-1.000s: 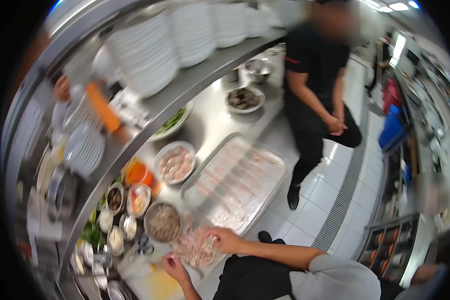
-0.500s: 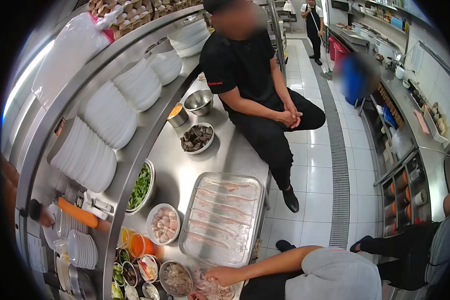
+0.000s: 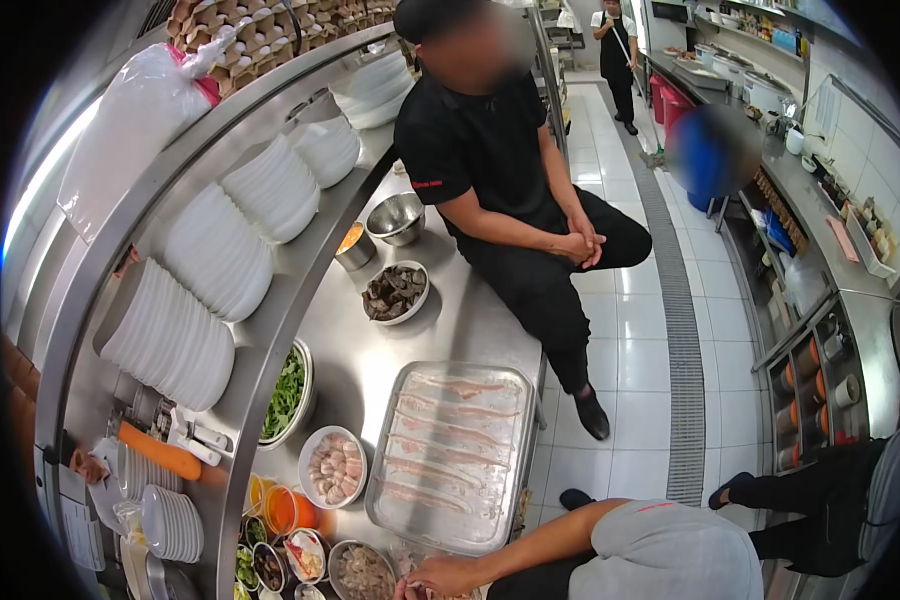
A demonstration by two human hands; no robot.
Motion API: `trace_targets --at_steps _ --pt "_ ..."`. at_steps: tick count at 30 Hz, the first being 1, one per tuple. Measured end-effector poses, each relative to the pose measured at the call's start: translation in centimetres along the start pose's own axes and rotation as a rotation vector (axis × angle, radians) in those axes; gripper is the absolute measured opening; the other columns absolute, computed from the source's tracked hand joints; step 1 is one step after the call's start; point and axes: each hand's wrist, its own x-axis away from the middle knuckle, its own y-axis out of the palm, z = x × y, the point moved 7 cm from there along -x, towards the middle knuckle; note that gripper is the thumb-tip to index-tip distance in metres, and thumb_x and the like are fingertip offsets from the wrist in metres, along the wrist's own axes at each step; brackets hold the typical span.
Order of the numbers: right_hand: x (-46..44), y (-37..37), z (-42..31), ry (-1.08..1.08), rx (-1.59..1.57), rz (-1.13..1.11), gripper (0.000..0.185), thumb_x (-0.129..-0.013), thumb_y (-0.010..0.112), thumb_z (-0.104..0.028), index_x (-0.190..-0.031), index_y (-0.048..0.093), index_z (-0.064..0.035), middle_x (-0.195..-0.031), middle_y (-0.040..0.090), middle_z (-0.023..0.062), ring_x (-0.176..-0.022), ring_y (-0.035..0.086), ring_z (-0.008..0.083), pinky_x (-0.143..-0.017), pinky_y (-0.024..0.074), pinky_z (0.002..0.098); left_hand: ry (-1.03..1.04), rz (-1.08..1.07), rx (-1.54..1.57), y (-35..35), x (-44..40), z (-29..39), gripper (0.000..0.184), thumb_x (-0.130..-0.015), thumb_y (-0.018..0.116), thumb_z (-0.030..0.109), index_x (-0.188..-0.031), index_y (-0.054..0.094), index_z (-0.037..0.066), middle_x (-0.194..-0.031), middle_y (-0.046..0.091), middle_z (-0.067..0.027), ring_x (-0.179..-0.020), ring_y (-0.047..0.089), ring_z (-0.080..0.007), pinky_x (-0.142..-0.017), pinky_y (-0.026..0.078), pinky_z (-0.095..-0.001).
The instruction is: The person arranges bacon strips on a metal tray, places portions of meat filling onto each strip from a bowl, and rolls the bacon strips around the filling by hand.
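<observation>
Hand (image 3: 444, 577), right | grip unclear | just beside bowl (image 3: 332, 566), near tray (image 3: 440, 531) bearing pale strips (image 3: 461, 388)

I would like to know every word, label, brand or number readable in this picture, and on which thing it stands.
No text is readable.
Black sleeve: red lettering, too small to read.
Grey shirt: red mark, too small to tell if it is lettering.
White sheet at far left: any print is too small.

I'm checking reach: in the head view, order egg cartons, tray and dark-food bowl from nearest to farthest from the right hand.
1. Tray: just beyond the right hand.
2. Dark-food bowl: past the tray.
3. Egg cartons: upper left.
</observation>
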Motion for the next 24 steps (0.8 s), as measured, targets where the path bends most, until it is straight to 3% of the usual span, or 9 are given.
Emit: trace_targets --at_steps 3,6,10,13,15,19,21,23,24 --pt "0.0 -0.9 0.7 -0.011 0.059 0.147 0.031 -0.085 0.056 -0.011 -0.115 0.064 -0.0064 -0.093 0.068 0.0209 -0.089 0.064 0.0413 -0.08 0.0509 0.0498 -0.073 -0.145 0.117 1.3 0.2 0.1 0.025 -0.093 0.059 0.001 -0.116 0.063 -0.005 -0.101 0.068 -0.0156 -0.093 0.065 -0.0236 -0.082 0.054 -0.0327" --pt "-0.6 -0.4 2.6 -0.001 -0.021 0.248 0.026 -0.086 0.055 -0.014 -0.108 0.067 -0.0065 -0.09 0.068 0.0211 -0.086 0.065 0.0411 -0.076 0.0511 0.0502 -0.112 -0.099 0.131 2.0 1.5 1.8 0.027 -0.092 0.065 0.006 -0.116 0.064 -0.006 -0.104 0.069 -0.0149 -0.099 0.063 -0.0216 -0.086 0.052 -0.0327" --pt "-0.7 -1.4 2.9 0.03 0.015 0.233 0.022 -0.087 0.054 -0.017 -0.101 0.068 -0.0083 -0.083 0.068 0.0206 -0.081 0.066 0.0411 -0.07 0.0509 0.0505 -0.036 -0.145 -0.039 2.3 1.1 2.0 0.029 -0.091 0.068 0.009 -0.116 0.066 -0.004 -0.11 0.068 -0.0155 -0.099 0.062 -0.019 -0.085 0.051 -0.0316" --pt "0.1 -2.2 2.2 0.114 0.023 0.113 0.019 -0.088 0.056 -0.02 -0.099 0.069 -0.0116 -0.081 0.068 0.0196 -0.077 0.066 0.0408 -0.067 0.0506 0.0501 0.011 -0.207 -0.217 1.7 -0.7 -1.0 0.047 -0.087 0.073 0.015 -0.13 0.06 -0.001 -0.122 0.064 -0.016 -0.105 0.064 -0.0233 -0.085 0.054 -0.0332" --pt "0.7 -3.3 1.9 0.112 0.046 0.154 0.018 -0.091 0.058 -0.024 -0.097 0.067 -0.0097 -0.074 0.068 0.0175 -0.068 0.066 0.0391 -0.064 0.0517 0.0477 0.095 -0.249 -0.401 3.2 0.4 1.7 0.034 -0.091 0.07 0.014 -0.122 0.064 -0.001 -0.112 0.066 -0.0148 -0.097 0.061 -0.0179 -0.083 0.052 -0.0314" --pt "1.2 -3.4 3.3 0.131 -0.056 0.14 0.017 -0.09 0.06 -0.023 -0.092 0.066 -0.0078 -0.078 0.068 0.0173 -0.07 0.067 0.0374 -0.065 0.0523 0.0446 -0.006 -0.31 -0.418 3.1 -0.1 -0.8 0.027 -0.092 0.066 0.012 -0.117 0.064 0.001 -0.102 0.065 -0.0134 -0.088 0.061 -0.018 -0.077 0.053 -0.031" --pt "1.4 -3.6 3.4 0.059 -0.082 0.203 0.016 -0.089 0.06 -0.022 -0.087 0.066 -0.0071 -0.075 0.068 0.0172 -0.069 0.066 0.0368 -0.064 0.0524 0.0432 0.263 -0.239 -0.335 4.2 0.6 1.5 0.012 -0.087 0.067 0.01 -0.09 0.067 -0.001 -0.071 0.062 -0.0102 -0.066 0.057 -0.0173 -0.06 0.046 -0.0306" --pt "1.9 -3.8 2.8 0.111 -0.015 0.129 0.016 -0.088 0.061 -0.023 -0.087 0.066 -0.0071 -0.077 0.066 0.0172 -0.072 0.065 0.0368 -0.066 0.0522 0.0438 0.433 -0.241 -0.689 5.5 2.2 5.6 0.015 -0.088 0.065 0.011 -0.093 0.07 -0.003 -0.078 0.068 -0.0154 -0.068 0.064 -0.0207 -0.064 0.051 -0.0313" --pt "2.0 -4.3 2.2 0.079 0.03 0.176 0.017 -0.089 0.061 -0.023 -0.088 0.065 -0.0062 -0.08 0.065 0.017 -0.076 0.065 0.0367 -0.068 0.0519 0.044 0.439 -0.261 -0.686 6.1 2.3 6.2 0.016 -0.089 0.065 0.012 -0.092 0.069 -0.003 -0.079 0.068 -0.016 -0.069 0.064 -0.0206 -0.065 0.051 -0.0318"
